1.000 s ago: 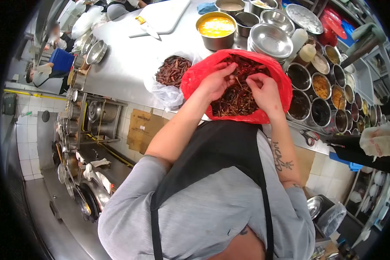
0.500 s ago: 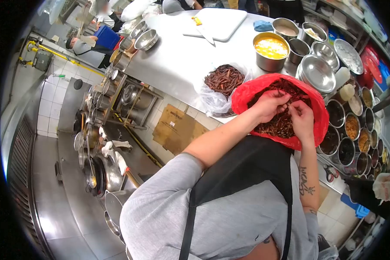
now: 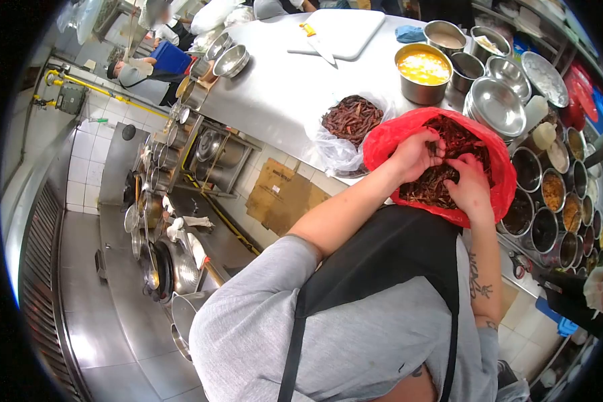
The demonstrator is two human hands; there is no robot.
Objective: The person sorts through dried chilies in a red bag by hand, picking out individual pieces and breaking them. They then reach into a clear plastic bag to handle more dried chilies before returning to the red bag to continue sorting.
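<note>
A red plastic bag (image 3: pixel 380 142) stands wide open at the table's near edge, full of dark red dried chilies (image 3: pixel 430 189). My left hand (image 3: pixel 417 157) is over the bag's left side, fingers curled around what looks like a dark dried chili. My right hand (image 3: pixel 470 185) reaches into the bag from the right, thumb apart from the fingers, its fingertips over the chilies; nothing shows in its grasp. Left of the red bag, a clear plastic bag (image 3: pixel 333 153) holds more dried chilies (image 3: pixel 352 120), reddish brown and shiny.
A pot of yellow liquid (image 3: pixel 423 70) and stacked metal bowls (image 3: pixel 496 107) stand behind the red bag. Farther back, a knife (image 3: pixel 321 48) rests by a white cutting board (image 3: pixel 355 33). Several ingredient containers (image 3: pixel 553 191) line the right. Other people work at the back left.
My hands were together over the bag, fingertips meeting. Now they are apart, with the right hand lower and its fingers reaching toward the chilies. The view has shifted slightly.
</note>
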